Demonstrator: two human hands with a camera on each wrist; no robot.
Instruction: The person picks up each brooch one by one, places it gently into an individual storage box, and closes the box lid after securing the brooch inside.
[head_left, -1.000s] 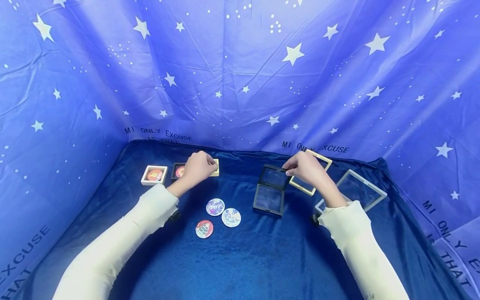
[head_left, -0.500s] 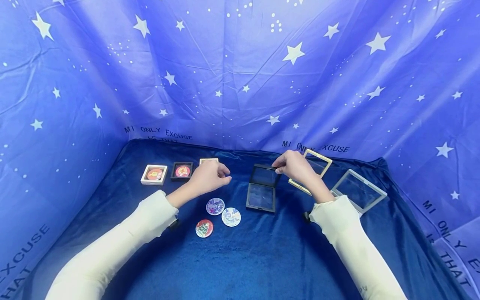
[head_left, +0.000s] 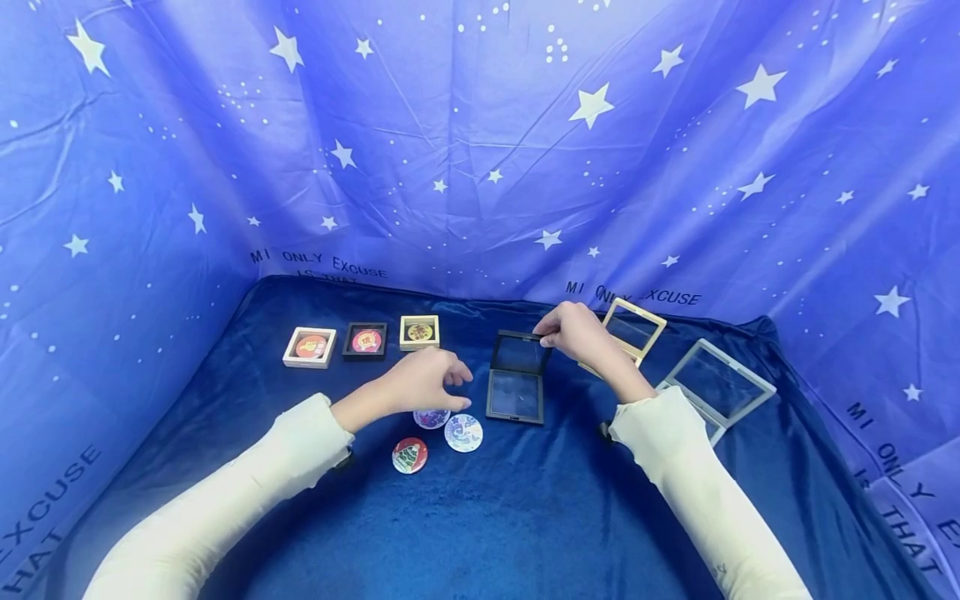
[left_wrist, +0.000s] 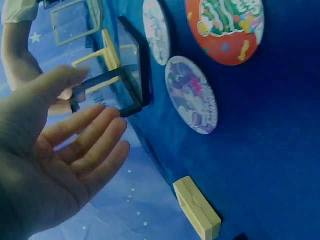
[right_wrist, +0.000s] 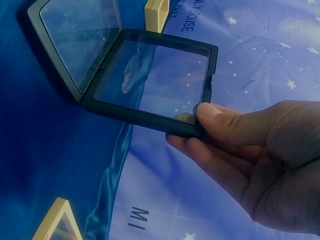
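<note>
My right hand (head_left: 576, 333) pinches the upper corner of a black hinged display frame (head_left: 516, 395). In the right wrist view, thumb and fingers hold the edge of the raised clear-windowed half (right_wrist: 155, 75). The other half lies on the cloth. My left hand (head_left: 420, 380), fingers loosely spread and holding nothing, hovers at the purple round badge (head_left: 432, 419), partly covering it in the head view. Beside that lie a white-and-blue badge (head_left: 464, 433) and a red badge with a Christmas tree (head_left: 410, 456).
At the back left stand three small closed frames with round badges inside: white (head_left: 309, 347), black (head_left: 365, 341) and yellow (head_left: 418, 332). To the right are an opened yellow frame (head_left: 658, 327) and an opened white frame (head_left: 750, 375). Dark blue cloth (head_left: 480, 525) covers the table.
My left hand has left the small yellow frame, moving towards the loose badges with its fingers opening. My right hand has shifted the black frame leftwards, still holding it.
</note>
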